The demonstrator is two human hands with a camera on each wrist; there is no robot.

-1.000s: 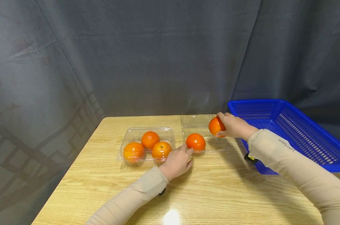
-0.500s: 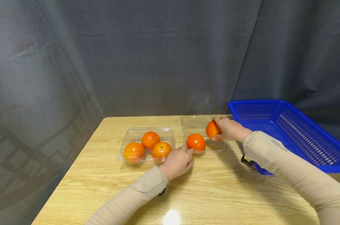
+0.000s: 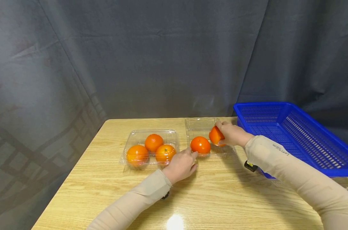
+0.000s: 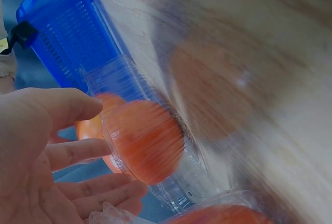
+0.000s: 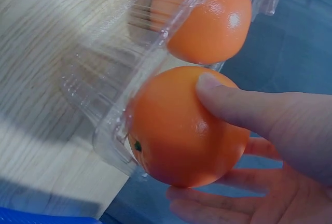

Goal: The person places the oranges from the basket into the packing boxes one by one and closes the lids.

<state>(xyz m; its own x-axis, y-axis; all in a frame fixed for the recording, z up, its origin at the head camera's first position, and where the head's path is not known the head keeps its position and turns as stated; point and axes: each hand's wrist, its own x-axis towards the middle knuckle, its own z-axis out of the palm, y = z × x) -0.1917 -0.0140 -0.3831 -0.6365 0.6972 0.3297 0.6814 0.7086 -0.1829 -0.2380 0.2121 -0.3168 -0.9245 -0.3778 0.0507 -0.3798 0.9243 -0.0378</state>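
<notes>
My right hand (image 3: 233, 133) grips an orange (image 5: 187, 130), thumb on its top side and fingers beneath, at the right part of a clear plastic box (image 3: 191, 131). Whether this fruit touches the box's bottom I cannot tell. Another orange (image 3: 200, 145) lies in the box's left part, close beside the held one. My left hand (image 3: 181, 164) is at the box's front left corner, its fingers fairly straight; in the left wrist view the fingertips (image 4: 104, 146) are at the plastic wall in front of the orange.
Left of my left hand stands a second clear box (image 3: 129, 140) with three oranges in it. A blue perforated basket (image 3: 277, 111) occupies the table's right side. A dark grey curtain (image 3: 168, 64) hangs behind the wooden table (image 3: 220, 198).
My right hand has moved left and slightly nearer with its orange, bringing it down beside the orange in the box. The left hand has stayed in place.
</notes>
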